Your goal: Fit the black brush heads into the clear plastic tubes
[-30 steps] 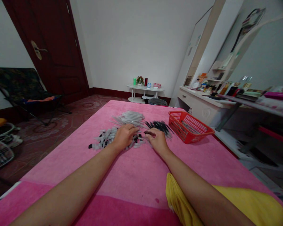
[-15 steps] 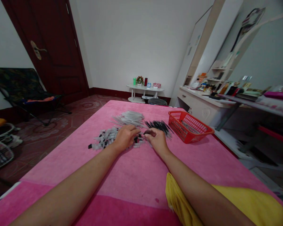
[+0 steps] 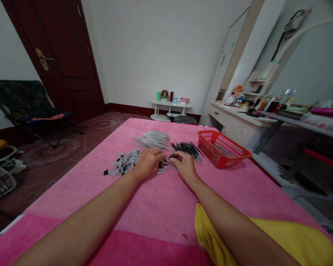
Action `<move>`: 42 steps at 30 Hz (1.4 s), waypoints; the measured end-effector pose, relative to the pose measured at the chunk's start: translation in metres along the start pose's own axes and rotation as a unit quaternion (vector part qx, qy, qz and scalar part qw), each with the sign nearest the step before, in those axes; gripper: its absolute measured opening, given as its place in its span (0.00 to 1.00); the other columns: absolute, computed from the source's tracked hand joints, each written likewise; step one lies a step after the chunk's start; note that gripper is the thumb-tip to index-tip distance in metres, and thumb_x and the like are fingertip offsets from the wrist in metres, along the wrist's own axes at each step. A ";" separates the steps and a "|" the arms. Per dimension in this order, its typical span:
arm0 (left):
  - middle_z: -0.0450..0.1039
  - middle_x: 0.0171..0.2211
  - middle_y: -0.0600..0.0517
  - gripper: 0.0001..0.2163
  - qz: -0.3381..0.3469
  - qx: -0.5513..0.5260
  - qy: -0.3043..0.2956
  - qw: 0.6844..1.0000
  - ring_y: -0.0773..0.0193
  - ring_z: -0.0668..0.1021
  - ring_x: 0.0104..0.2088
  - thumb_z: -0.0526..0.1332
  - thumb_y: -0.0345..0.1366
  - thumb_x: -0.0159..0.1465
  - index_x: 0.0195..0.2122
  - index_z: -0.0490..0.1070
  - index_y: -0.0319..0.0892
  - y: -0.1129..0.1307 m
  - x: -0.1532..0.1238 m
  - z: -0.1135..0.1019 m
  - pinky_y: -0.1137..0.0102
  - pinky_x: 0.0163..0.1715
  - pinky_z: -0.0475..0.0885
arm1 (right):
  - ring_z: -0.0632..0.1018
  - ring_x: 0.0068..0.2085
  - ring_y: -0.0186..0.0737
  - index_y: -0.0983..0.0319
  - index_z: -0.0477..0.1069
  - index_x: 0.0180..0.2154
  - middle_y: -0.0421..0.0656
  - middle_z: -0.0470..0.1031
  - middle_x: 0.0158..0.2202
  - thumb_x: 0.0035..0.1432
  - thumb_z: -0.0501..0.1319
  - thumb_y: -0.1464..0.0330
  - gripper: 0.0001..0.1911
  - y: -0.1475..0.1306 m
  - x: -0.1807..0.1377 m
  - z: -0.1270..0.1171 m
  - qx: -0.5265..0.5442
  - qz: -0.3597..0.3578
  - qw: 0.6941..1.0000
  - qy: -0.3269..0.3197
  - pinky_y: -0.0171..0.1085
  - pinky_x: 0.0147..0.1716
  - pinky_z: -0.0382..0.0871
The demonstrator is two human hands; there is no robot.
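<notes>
On a pink cloth [image 3: 155, 199], my left hand [image 3: 149, 161] rests at the right side of a heap of short clear caps with black parts [image 3: 124, 162]. Its fingers are bent and pressed together; whatever they grip is too small to make out. Close on the right, my right hand [image 3: 183, 162] is pinched, thumb against fingers, with the held piece hidden. Beyond the left hand lies a pile of clear pen barrels [image 3: 152, 139]. Thin black pen refills [image 3: 187, 148] are spread just past the right hand.
A red plastic basket [image 3: 224, 149] with some thin pieces inside stands right of the refills. Yellow fabric [image 3: 288, 236] lies under my right forearm. Farther off are a small white table [image 3: 170, 103], a folding chair [image 3: 24, 99] and a crowded dresser [image 3: 238, 118].
Both hands stay almost in place, with only slight shifts of the fingers. The piles and the basket look the same.
</notes>
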State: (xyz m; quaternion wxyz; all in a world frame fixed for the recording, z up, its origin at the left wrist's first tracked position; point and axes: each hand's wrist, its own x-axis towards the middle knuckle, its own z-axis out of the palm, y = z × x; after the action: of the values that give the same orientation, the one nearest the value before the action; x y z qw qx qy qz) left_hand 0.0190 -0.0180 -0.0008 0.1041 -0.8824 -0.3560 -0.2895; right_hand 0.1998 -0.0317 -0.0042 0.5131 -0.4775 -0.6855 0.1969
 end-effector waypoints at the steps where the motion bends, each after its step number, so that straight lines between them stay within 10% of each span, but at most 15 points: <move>1: 0.72 0.33 0.47 0.11 0.000 0.000 0.001 1.000 0.61 0.73 0.37 0.55 0.30 0.61 0.41 0.74 0.44 0.000 0.000 0.000 0.68 0.38 0.66 | 0.73 0.27 0.35 0.64 0.74 0.26 0.40 0.75 0.25 0.46 0.60 0.72 0.04 -0.001 0.000 0.000 -0.001 0.001 1.000 0.000 0.33 0.29 0.64; 11: 0.72 0.31 0.48 0.11 -0.011 0.007 0.010 1.000 0.61 0.73 0.35 0.56 0.31 0.61 0.40 0.75 0.45 0.003 0.001 -0.002 0.68 0.35 0.66 | 0.74 0.22 0.36 0.62 0.69 0.29 0.40 0.74 0.23 0.50 0.57 0.68 0.04 -0.007 -0.002 0.003 0.102 0.078 0.991 -0.037 0.33 0.22 0.69; 31: 0.71 0.30 0.48 0.10 -0.024 -0.027 0.027 0.999 0.61 0.72 0.35 0.56 0.31 0.61 0.40 0.76 0.44 0.005 0.003 -0.001 0.69 0.35 0.67 | 0.70 0.24 0.34 0.61 0.69 0.22 0.39 0.69 0.19 0.62 0.49 0.60 0.21 -0.006 -0.005 -0.007 -0.178 -0.013 0.982 -0.059 0.31 0.25 0.56; 42: 0.71 0.31 0.48 0.10 -0.025 -0.031 0.032 0.999 0.62 0.72 0.35 0.56 0.31 0.61 0.40 0.75 0.45 0.004 0.001 -0.001 0.69 0.35 0.67 | 0.72 0.27 0.35 0.60 0.72 0.29 0.39 0.74 0.25 0.59 0.55 0.60 0.13 -0.006 -0.005 -0.008 -0.196 -0.029 0.979 -0.044 0.31 0.26 0.55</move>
State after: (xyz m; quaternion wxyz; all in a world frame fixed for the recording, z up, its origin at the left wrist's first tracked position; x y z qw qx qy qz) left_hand 0.0215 -0.0205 0.0005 0.0807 -0.8663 -0.3654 -0.3310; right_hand 0.2047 -0.0402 0.0012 0.3844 -0.5400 -0.7460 0.0641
